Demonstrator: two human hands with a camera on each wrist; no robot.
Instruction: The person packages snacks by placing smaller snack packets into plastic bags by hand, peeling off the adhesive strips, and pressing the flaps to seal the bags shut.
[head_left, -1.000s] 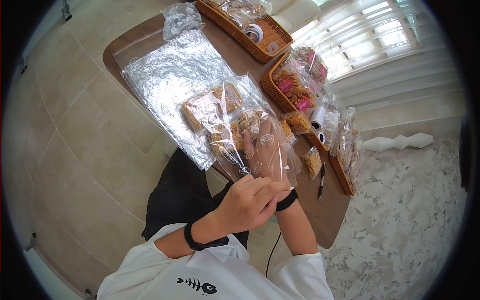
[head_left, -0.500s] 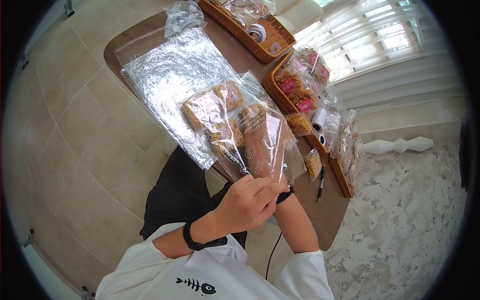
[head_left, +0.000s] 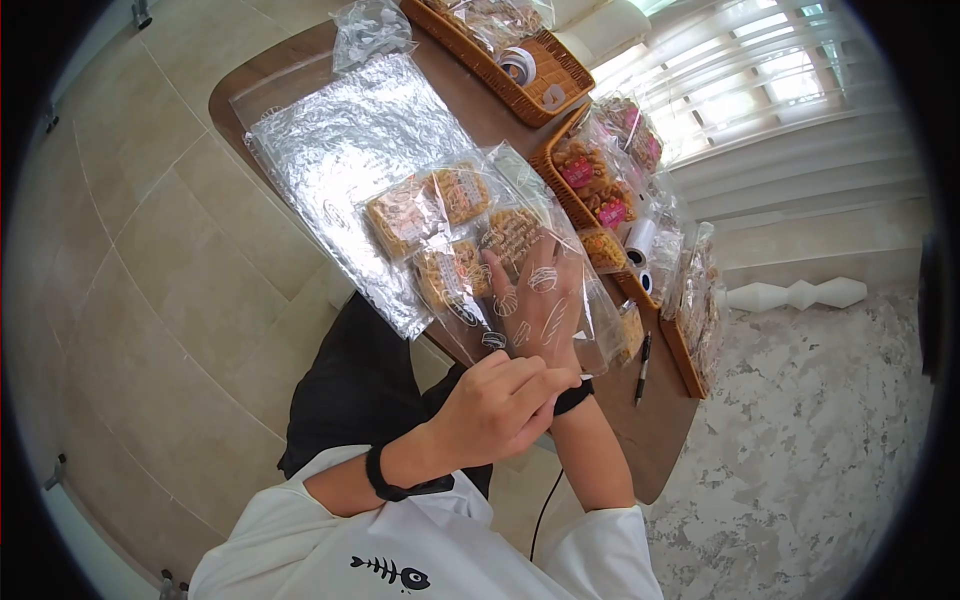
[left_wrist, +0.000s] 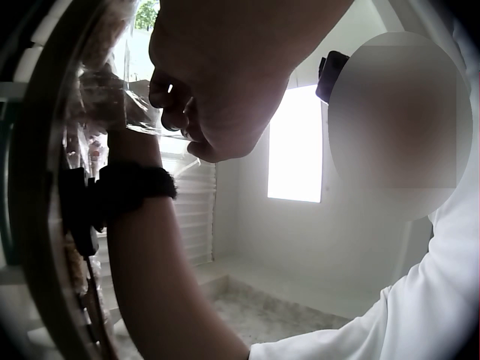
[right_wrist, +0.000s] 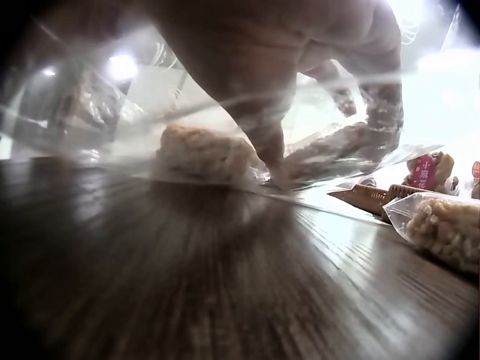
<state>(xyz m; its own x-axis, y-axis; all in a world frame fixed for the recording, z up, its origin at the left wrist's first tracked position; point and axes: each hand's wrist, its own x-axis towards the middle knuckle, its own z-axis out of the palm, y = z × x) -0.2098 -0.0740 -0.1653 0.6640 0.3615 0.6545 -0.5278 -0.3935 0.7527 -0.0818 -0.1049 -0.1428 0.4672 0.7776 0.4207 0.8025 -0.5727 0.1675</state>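
My left hand (head_left: 512, 392) pinches the mouth of a large clear printed plastic bag (head_left: 590, 340), close to my right wrist. Inside the bag, my right hand (head_left: 545, 305) reaches forward, and in the right wrist view its thumb and fingers grip a wrapped snack block (right_wrist: 337, 154) low over the table. From above, that block (head_left: 512, 235) lies at the fingertips. Beside it in the bag are other wrapped crispy blocks (head_left: 447, 275). The left wrist view shows the left fingers curled at the plastic beside the right forearm (left_wrist: 154, 255).
A foil-covered board (head_left: 340, 140) lies left of the bag on the brown table (head_left: 660, 440). Along the back stand wicker baskets (head_left: 560, 185) with bagged snacks. A loose wrapped block (head_left: 628, 332), a black pen (head_left: 643, 368) and white rolls (head_left: 641, 240) are at the right.
My right hand has shifted within the bag, showing more of the block at its fingertips. The bag's right side has spread outward over the loose block. The left hand stays put.
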